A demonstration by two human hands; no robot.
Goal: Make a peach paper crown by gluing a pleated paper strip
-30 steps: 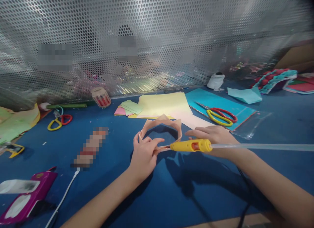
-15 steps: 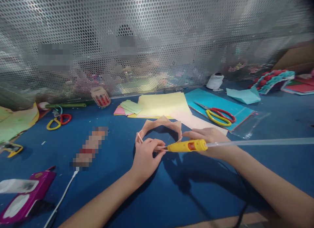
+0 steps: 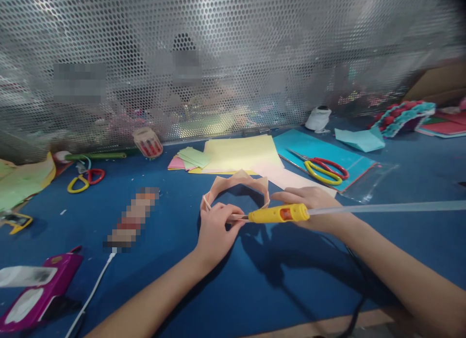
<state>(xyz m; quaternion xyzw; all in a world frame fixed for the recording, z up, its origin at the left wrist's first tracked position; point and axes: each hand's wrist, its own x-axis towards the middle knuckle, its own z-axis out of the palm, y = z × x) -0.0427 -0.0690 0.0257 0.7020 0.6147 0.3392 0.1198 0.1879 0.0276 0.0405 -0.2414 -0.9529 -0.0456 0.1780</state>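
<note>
From where I stand, the left hand [image 3: 217, 233] is closed in a pinch, thumb and fingers gripping the near side of a peach paper ring [image 3: 240, 181] with pointed tips along its top. The ring sits at the middle of the blue tabletop [image 3: 182, 202], upright like a small crown. The right hand [image 3: 313, 197] carries a yellow glue gun [image 3: 278, 214] with its nozzle pointed at the pinched paper; a clear glue stick [image 3: 386, 208] runs out of its back to the right. Some of those fingers stretch toward the ring's right side, but the gun's body hides the grip, so I can't tell how tightly it is closed.

Just beyond the ring, toward the tabletop's far edge, lie pale yellow sheets [image 3: 242, 153], with green slips [image 3: 194, 157] at their left end. Red-and-yellow scissors [image 3: 308, 159] rest on blue sheets [image 3: 289, 145] to the right. A perforated metal panel [image 3: 233, 52] rises along the far edge, and a small red-striped pot [image 3: 148, 143] stands near it. Left of the hands I see a blurred-out oblong object [image 3: 133, 217] joined to a white cable [image 3: 98, 282], and a purple device [image 3: 54, 275] toward the near left corner.
</note>
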